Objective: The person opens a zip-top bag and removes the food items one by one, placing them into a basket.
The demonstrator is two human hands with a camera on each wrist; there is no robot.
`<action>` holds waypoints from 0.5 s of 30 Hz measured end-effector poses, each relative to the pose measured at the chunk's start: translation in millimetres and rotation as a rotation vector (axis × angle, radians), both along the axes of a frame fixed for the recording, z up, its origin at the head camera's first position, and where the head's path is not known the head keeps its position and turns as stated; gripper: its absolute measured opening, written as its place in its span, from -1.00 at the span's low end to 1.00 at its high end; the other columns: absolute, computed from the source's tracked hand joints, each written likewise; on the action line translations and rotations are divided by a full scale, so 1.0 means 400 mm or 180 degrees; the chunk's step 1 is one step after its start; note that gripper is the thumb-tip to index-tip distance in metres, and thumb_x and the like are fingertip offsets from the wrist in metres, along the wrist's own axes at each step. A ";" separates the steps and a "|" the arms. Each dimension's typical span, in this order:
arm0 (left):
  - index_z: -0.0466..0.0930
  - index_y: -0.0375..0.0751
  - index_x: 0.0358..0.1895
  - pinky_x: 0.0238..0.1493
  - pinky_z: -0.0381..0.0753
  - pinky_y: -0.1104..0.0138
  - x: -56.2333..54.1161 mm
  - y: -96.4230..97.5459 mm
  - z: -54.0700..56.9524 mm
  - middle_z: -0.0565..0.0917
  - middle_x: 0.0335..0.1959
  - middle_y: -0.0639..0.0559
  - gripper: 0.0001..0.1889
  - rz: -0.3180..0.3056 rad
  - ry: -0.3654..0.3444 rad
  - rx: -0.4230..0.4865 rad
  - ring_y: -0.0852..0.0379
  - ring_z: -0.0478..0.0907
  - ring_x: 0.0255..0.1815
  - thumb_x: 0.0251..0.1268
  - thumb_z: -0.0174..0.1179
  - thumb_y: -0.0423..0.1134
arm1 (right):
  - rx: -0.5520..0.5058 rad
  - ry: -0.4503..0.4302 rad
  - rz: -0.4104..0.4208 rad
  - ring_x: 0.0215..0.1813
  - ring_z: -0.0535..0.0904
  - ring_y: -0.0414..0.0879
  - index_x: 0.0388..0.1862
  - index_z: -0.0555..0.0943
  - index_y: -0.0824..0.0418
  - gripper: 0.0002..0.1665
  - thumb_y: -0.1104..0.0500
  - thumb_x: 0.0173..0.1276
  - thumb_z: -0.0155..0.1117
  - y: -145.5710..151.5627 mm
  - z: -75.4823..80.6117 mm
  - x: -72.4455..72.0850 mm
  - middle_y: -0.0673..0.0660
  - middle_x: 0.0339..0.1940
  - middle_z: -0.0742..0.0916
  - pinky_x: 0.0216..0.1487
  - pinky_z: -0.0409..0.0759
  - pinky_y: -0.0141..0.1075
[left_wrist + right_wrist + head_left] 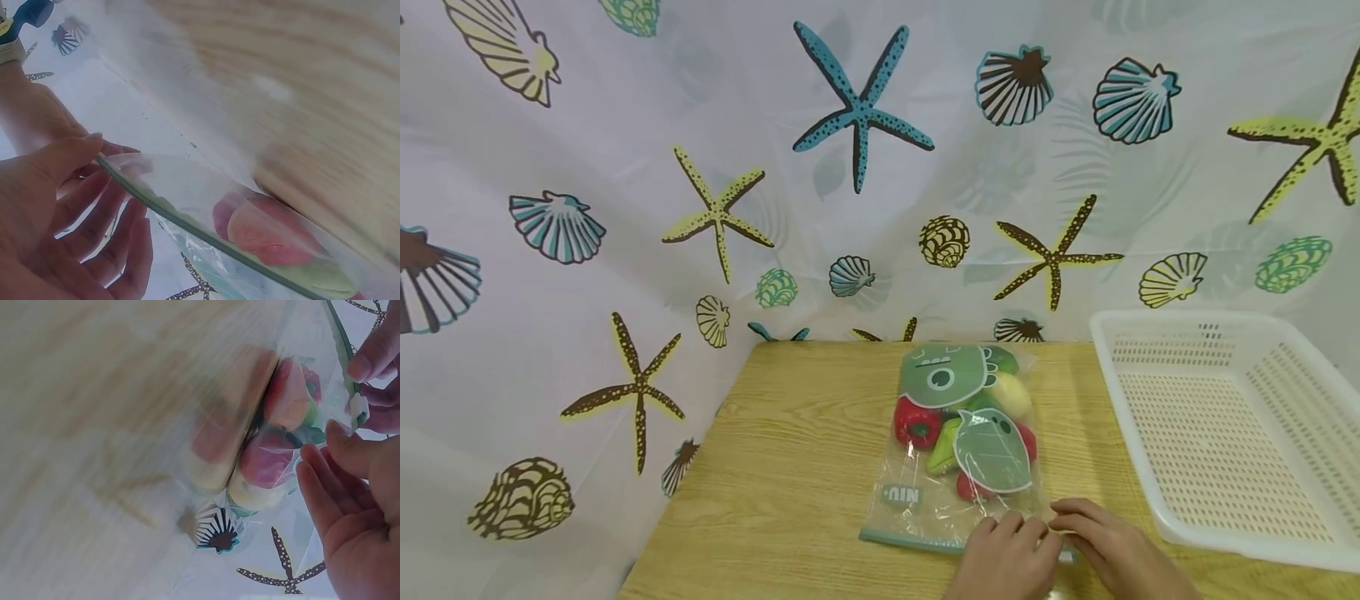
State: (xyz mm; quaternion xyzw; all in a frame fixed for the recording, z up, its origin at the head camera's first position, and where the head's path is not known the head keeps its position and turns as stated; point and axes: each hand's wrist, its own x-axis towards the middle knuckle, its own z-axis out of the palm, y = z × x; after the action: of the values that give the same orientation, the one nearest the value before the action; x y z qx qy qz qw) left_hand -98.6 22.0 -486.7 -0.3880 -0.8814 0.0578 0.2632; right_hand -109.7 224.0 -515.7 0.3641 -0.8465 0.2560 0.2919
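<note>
A clear zip bag (891,462) with green cartoon prints lies on the wood-look table. Inside show a red bell pepper (916,423), a light green vegetable (943,447), a pale yellow round item (1011,395) and more red and green pieces. The left hand (1009,560) pinches the green zip edge close to its right end, thumb on one side and fingers on the other in the left wrist view. Right beside it, the right hand (1112,546) holds the bag's corner between thumb and fingers, next to a white slider (359,407).
A white plastic basket (1131,417) with a perforated bottom stands to the right of the bag, close to the right hand. A white curtain (760,100) printed with starfish and shells hangs behind and along the left of the table (775,467).
</note>
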 end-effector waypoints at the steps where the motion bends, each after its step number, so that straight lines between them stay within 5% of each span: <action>1: 0.62 0.25 -0.13 -0.35 0.54 0.55 -0.001 0.002 -0.001 0.64 -0.26 0.38 -0.84 -0.0012 0.0070 0.0016 0.38 0.56 -0.25 0.30 0.24 0.10 | -0.0024 -0.0001 0.0005 -0.17 0.70 -0.16 -0.18 0.70 0.10 -0.61 -0.04 0.54 -0.03 0.000 0.002 0.001 0.10 -0.11 0.74 -0.03 0.45 -0.81; 8: 0.63 0.22 -0.24 -0.42 0.49 0.55 -0.011 0.016 -0.013 0.64 -0.32 0.37 -0.90 -0.0101 0.0556 0.0302 0.38 0.57 -0.32 0.26 0.26 0.05 | -0.0080 0.0037 -0.0020 -0.13 0.68 -0.20 -0.20 0.72 0.12 -0.52 -0.06 0.57 -0.12 -0.003 0.014 0.001 0.04 -0.15 0.75 0.07 0.42 -0.81; 15: 0.62 0.18 -0.32 -0.48 0.41 0.57 -0.014 0.024 -0.011 0.64 -0.37 0.35 -0.94 -0.0184 0.0645 0.0446 0.39 0.55 -0.37 0.29 0.23 -0.03 | -0.0177 0.0182 -0.0086 -0.15 0.65 -0.22 -0.25 0.72 0.19 -0.39 -0.07 0.63 -0.24 -0.009 0.016 -0.001 0.00 -0.23 0.76 0.10 0.42 -0.79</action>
State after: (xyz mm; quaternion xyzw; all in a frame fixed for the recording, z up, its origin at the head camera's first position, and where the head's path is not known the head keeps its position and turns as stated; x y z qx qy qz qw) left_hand -104.1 31.7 -490.9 -0.3860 -0.8406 0.0274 0.3790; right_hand -110.0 220.4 -509.3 0.3516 -0.8352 0.2650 0.3295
